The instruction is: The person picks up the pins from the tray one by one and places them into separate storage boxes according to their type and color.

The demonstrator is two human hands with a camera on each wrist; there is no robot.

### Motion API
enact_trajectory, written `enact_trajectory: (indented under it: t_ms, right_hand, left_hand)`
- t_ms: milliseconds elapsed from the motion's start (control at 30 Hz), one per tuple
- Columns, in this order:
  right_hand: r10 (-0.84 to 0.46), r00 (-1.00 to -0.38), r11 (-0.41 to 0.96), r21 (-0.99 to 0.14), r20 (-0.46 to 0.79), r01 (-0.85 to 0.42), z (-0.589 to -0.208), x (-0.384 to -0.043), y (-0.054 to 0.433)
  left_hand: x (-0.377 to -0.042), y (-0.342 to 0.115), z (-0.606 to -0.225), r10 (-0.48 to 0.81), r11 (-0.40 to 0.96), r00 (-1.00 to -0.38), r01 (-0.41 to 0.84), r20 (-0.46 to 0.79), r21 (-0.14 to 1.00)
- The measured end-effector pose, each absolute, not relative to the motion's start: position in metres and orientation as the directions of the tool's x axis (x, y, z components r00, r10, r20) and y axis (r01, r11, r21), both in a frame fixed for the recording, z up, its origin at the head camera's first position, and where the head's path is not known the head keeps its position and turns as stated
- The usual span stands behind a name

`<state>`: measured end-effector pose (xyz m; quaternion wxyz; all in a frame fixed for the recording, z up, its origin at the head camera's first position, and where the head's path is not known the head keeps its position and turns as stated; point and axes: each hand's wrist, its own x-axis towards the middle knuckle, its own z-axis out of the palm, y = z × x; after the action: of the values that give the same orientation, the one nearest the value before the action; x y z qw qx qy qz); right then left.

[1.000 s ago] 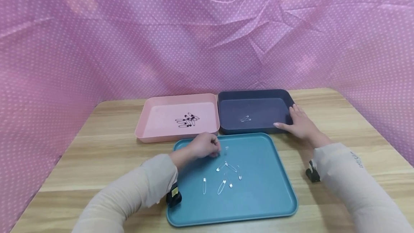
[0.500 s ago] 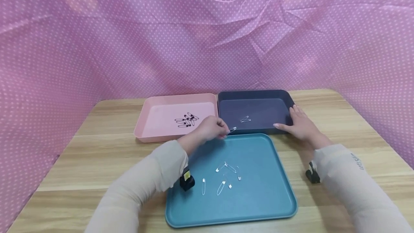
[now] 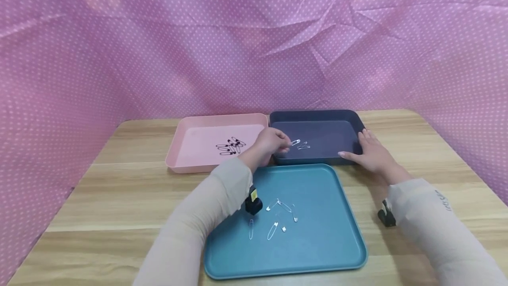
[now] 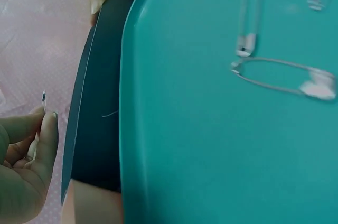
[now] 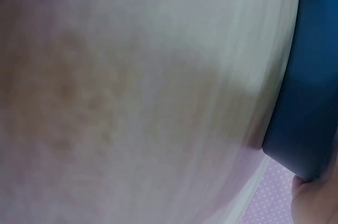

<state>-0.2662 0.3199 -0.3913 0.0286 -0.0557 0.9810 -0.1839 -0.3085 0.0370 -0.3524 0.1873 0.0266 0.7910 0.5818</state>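
A silver safety pin is pinched between the thumb and fingertips of my left hand, over the left part of the dark blue tray. In the left wrist view the tip of this safety pin sticks up from the fingers. Below it in the tray lie a few silver safety pins. My right hand rests on the right front corner of the dark tray, thumb on the front rim and fingers along the side. Several silver safety pins lie spread on the teal tray.
Left of the dark tray, a pink tray holds a cluster of black safety pins. All the trays stand on a wooden table. A pink dotted cloth hangs behind and at both sides.
My left hand has risen from the teal tray's back left part, carrying the silver safety pin rightward and away to over the dark tray. My right hand has stayed at its corner.
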Motion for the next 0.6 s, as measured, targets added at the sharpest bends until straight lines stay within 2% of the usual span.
enact_trajectory:
  t_ms: [400, 600]
  right_hand:
    - [-0.12, -0.992, 0.927, -0.361, -0.041, -0.097, -0.389, -0.266, 0.319]
    - [-0.113, -0.993, 0.925, -0.368, -0.029, -0.094, -0.392, -0.267, 0.32]
  left_hand:
    - [-0.343, 0.07, -0.37, 0.122, 0.39, -0.952, -0.214, -0.28, 0.896]
    - [-0.351, 0.08, -0.377, 0.087, 0.535, -0.959, -0.183, -0.27, 0.825]
